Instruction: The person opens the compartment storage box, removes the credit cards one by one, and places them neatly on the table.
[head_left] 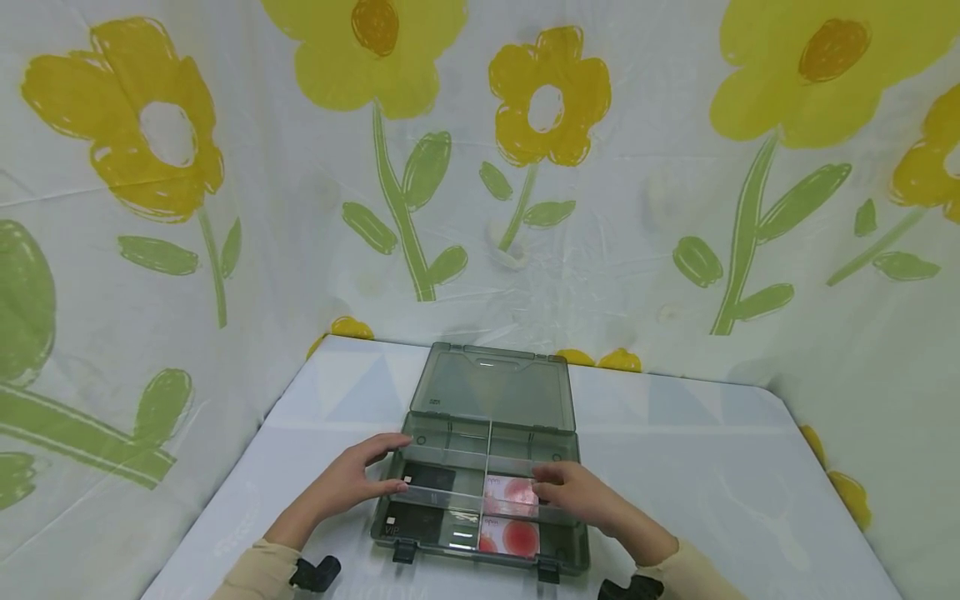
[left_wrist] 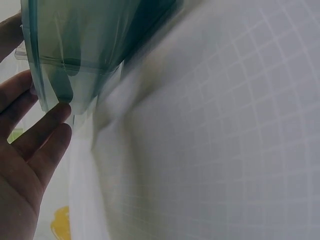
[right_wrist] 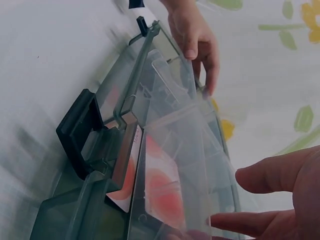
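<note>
Since its lid (head_left: 491,387) is folded back toward 12 o'clock, the storage box (head_left: 472,559) lies on the table (head_left: 712,475) with its compartments facing up, and the lid seems out of the way of both arms. Its two latches, the left (head_left: 404,551) and the right (head_left: 548,572), stick out along the 6 o'clock side, probably because that edge faces the person.

At 9 o'clock, the left hand (head_left: 348,479) has its thumb and fingers spread, touching the box's side, likely to steady it. At 3 o'clock, the right hand (head_left: 581,492) also has thumb and fingers apart, the fingertips by the clear plastic; how firmly they press, I cannot tell.

Two clear strips, the upper (head_left: 467,457) and the lower (head_left: 465,500), run from 9 to 3 between the hands; whether they are seated or raised is unclear. A pale divider (head_left: 488,442) runs from 12 to 6, apparently keeping the kinds separate: one black card (head_left: 412,523) toward 8 o'clock with another beyond it, one pink card (head_left: 519,537) toward 5 with its match beyond.
</note>
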